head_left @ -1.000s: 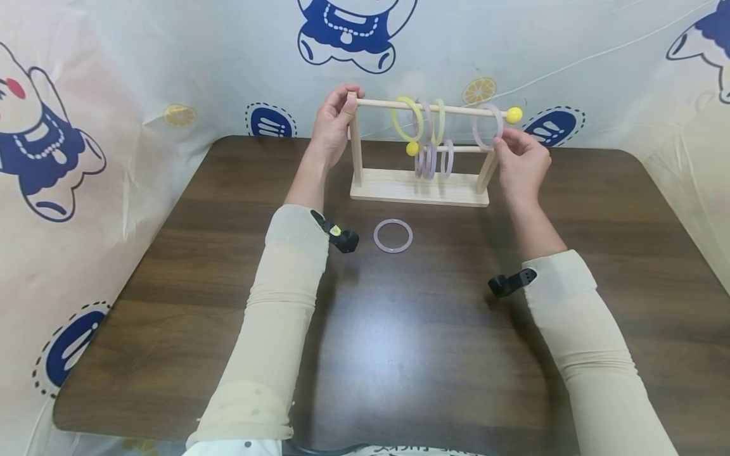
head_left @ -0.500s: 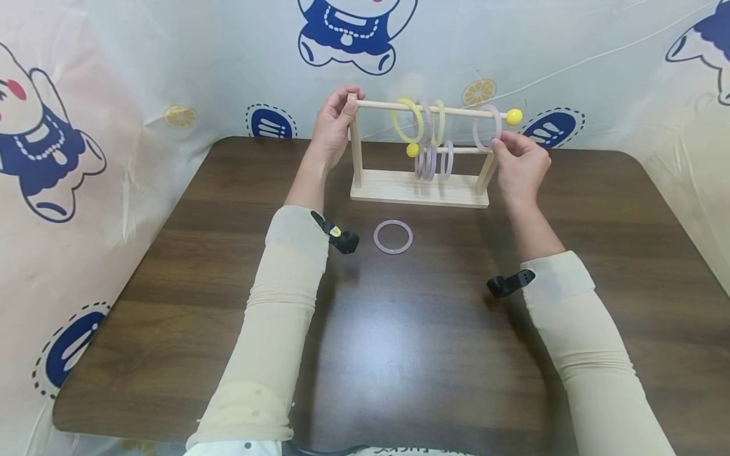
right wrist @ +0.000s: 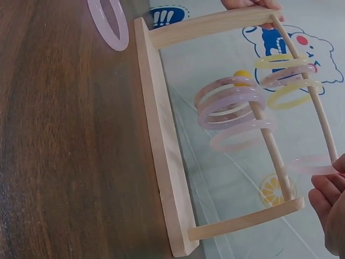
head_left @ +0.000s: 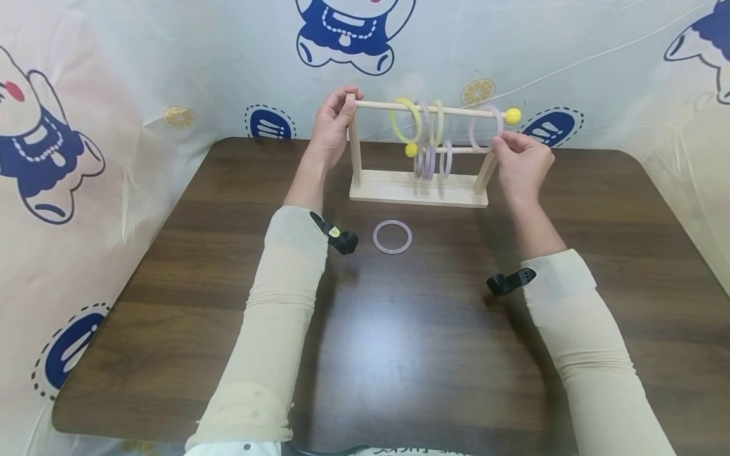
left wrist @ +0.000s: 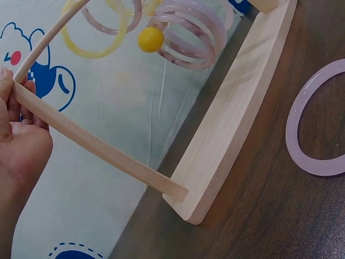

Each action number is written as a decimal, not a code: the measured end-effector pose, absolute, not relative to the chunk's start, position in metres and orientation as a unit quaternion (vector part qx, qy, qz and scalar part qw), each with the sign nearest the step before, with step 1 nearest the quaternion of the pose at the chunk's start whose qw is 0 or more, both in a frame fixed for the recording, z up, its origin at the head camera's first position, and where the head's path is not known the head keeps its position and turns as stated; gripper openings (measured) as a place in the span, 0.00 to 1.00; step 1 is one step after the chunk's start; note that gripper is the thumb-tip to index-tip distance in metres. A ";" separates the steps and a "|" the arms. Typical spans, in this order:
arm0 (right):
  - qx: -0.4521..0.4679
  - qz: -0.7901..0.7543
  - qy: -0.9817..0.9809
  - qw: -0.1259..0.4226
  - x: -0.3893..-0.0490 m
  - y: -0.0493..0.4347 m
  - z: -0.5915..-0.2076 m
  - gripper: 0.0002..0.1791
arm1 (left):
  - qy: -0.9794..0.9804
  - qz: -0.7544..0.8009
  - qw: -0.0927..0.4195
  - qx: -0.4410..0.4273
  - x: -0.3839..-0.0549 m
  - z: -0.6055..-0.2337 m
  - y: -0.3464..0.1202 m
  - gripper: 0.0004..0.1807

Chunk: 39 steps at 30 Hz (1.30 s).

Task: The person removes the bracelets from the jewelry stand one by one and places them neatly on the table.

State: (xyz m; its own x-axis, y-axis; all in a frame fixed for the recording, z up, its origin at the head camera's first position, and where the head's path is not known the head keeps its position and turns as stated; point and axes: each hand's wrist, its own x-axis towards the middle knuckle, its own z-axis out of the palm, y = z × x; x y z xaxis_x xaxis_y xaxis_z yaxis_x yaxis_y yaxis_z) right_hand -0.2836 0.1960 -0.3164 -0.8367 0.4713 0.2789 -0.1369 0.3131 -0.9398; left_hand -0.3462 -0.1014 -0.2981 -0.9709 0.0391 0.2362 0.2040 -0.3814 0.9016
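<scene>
A pale wooden stand (head_left: 419, 190) carries an upper rod (head_left: 376, 105) tipped with a yellow ball (head_left: 513, 116), and a lower rod tipped with another yellow ball (head_left: 411, 150). My left hand (head_left: 332, 126) grips the top of its left post (left wrist: 97, 140). Near the upper rod's ball end hangs a pale purple bangle (head_left: 471, 130), threaded on the rod; my right hand (head_left: 523, 166) pinches its lower edge between thumb and fingers. Further left on that rod hang two yellow bangles (head_left: 393, 120) and a purple one. Several purple bangles (right wrist: 232, 100) hang on the lower rod.
One loose purple bangle (head_left: 376, 237) lies flat on the dark wooden table (head_left: 388, 354), in front of the stand. Behind the table hangs a pale printed sheet (head_left: 205, 63). Each wrist wears a small black camera (head_left: 344, 241).
The bangle in my right hand has shifted very slightly left along the upper rod. My left hand and the stand stay where they were.
</scene>
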 end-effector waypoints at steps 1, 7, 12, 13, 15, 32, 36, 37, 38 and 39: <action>-0.110 0.576 -0.766 0.264 -0.283 0.196 -0.316 0.12 | -0.555 -0.823 0.050 -0.109 -0.346 -0.298 -0.102 0.08; -0.116 0.584 -0.755 0.275 -0.281 0.196 -0.319 0.12 | -0.560 -0.819 0.053 -0.114 -0.345 -0.300 -0.103 0.09; -0.115 0.589 -0.748 0.283 -0.280 0.196 -0.320 0.11 | -0.556 -0.823 0.051 -0.107 -0.345 -0.300 -0.103 0.09; -0.115 0.593 -0.745 0.283 -0.280 0.196 -0.320 0.11 | -0.556 -0.822 0.053 -0.110 -0.345 -0.300 -0.103 0.09; -0.114 0.597 -0.742 0.284 -0.280 0.195 -0.320 0.11 | -0.557 -0.821 0.055 -0.114 -0.345 -0.300 -0.103 0.09; -0.098 0.625 -0.701 0.329 -0.276 0.196 -0.319 0.09 | -0.554 -0.825 0.046 -0.105 -0.345 -0.298 -0.101 0.09; -0.094 0.629 -0.693 0.339 -0.276 0.197 -0.319 0.08 | -0.557 -0.823 0.045 -0.103 -0.345 -0.297 -0.101 0.09; -0.094 0.629 -0.692 0.342 -0.276 0.196 -0.319 0.08 | -0.558 -0.822 0.045 -0.103 -0.345 -0.297 -0.101 0.09; -0.094 0.630 -0.690 0.345 -0.276 0.196 -0.319 0.08 | -0.558 -0.822 0.046 -0.103 -0.345 -0.297 -0.101 0.10; -0.093 0.631 -0.688 0.347 -0.276 0.196 -0.319 0.07 | -0.557 -0.823 0.046 -0.102 -0.346 -0.297 -0.101 0.10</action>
State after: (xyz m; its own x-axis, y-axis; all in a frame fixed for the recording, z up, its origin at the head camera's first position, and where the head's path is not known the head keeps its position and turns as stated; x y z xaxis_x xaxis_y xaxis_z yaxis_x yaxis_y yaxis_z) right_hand -0.2759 0.1958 -0.3189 -0.7413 0.5666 0.3598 -0.3094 0.1872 -0.9323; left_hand -0.3456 -0.1008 -0.2968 -0.9749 0.0374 0.2197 0.1900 -0.3757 0.9070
